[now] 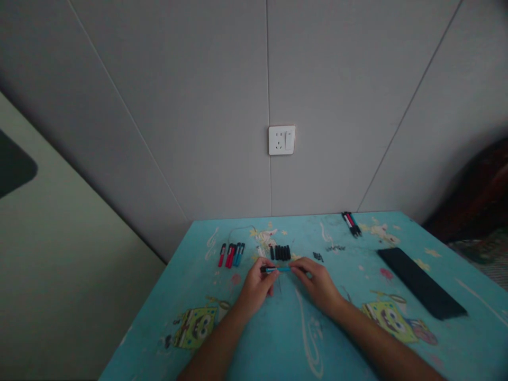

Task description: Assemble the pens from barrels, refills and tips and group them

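Observation:
A blue pen (284, 269) with black ends lies level between my two hands, just above the table. My left hand (257, 281) pinches its black left end. On the other side, my right hand (315, 280) has its fingers closed around the right end, partly hiding it. Just beyond the hands stands a row of several short black tubes (282, 253), with a few thin whitish pieces (260, 252) beside them. Left of these are several red pen barrels (229, 256) and blue pen barrels (238, 254) with black tops.
Small black pieces (318, 256) and a cluster of tiny metallic parts (335, 247) lie right of the tubes. Several pens (351, 224) rest near the wall. A flat dark strip (421, 283) is at the right. The table (159, 301) meets a wall with a socket (281, 140).

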Available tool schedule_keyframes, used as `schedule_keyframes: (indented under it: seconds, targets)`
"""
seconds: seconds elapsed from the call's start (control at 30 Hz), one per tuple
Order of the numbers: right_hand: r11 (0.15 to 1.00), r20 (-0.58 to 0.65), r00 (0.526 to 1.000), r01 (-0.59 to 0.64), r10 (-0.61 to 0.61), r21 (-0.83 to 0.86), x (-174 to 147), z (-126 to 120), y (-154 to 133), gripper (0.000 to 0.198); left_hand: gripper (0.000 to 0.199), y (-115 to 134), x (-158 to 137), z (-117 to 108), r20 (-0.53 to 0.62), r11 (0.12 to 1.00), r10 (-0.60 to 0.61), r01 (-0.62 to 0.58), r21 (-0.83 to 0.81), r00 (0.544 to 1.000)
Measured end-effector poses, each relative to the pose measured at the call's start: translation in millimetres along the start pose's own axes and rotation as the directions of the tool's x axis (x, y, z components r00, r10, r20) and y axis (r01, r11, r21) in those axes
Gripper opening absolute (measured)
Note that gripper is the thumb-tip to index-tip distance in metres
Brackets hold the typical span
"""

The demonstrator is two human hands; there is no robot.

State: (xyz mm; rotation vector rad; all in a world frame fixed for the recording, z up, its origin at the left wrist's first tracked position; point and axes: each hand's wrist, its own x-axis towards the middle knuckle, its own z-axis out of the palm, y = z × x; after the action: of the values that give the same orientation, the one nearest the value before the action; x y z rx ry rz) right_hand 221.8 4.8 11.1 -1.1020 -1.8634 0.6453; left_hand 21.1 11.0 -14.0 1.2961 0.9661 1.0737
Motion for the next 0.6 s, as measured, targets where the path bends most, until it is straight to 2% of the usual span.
schedule_keyframes:
  seconds: [0.2, 0.37, 0.47, 0.6]
  targets:
    - [0.998, -0.032, 0.999, 0.021, -0.019, 0.062, -0.9, 2.9, -1.3, 0.023, 0.033, -1.6, 1.9, -2.2, -0.033, 0.996, 0.009, -0.006, 0.085, 0.999]
    - [0.994, -0.090, 0.995, -0.033, 0.042, 0.103, -2.9, 7.5, -4.0, 0.019, 0.032, -2.6, -0.6, -3.6, -0.045, 0.985, 0.017, -0.009, 0.172, 0.999]
    - [0.991, -0.130, 0.988, -0.063, 0.078, 0.121, -4.3, 8.0, -8.1, 0.016, 0.034, 0.2, -3.5, -1.9, -0.005, 0.973, 0.025, -0.023, 0.229, 1.000]
    - [0.990, -0.153, 0.984, -0.077, 0.095, 0.116, -7.0, 6.4, -13.3, 0.015, 0.036, 7.9, -7.0, 3.0, 0.094, 0.935, 0.100, -0.126, 0.333, 0.990]
